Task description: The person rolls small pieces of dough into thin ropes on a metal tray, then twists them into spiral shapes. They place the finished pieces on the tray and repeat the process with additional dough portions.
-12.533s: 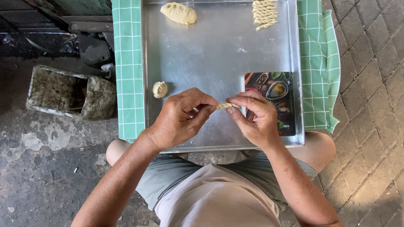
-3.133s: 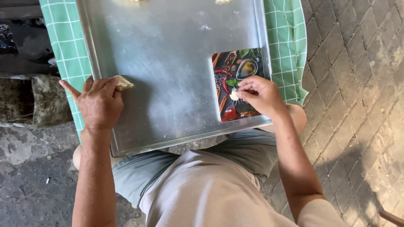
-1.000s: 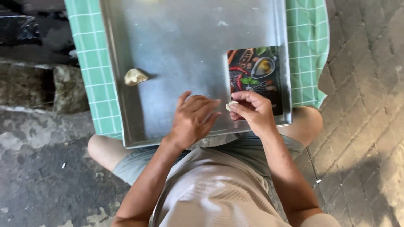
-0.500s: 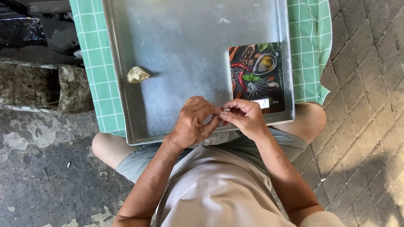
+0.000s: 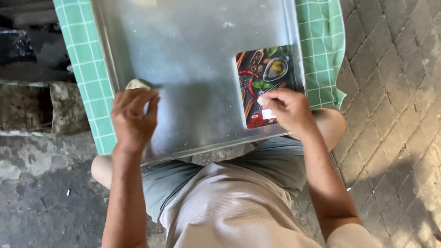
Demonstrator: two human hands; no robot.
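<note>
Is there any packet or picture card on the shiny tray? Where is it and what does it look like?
Printed card or flat packet: lies flat at the right side of the metal tray, under the right hand; rectangular, dark background with pictures of red chillies, green leaves, spices and a spoon of yellow oil, plus a small white label near its lower edge.
No other packages, signs or screens show.

A metal tray [image 5: 193,69] is laid on a green checked cloth [image 5: 85,59]. A dough lump [image 5: 136,84] lies at the left hand's [image 5: 133,119] fingertips; a picture card [image 5: 264,82] lies under the right hand [image 5: 287,110].
</note>
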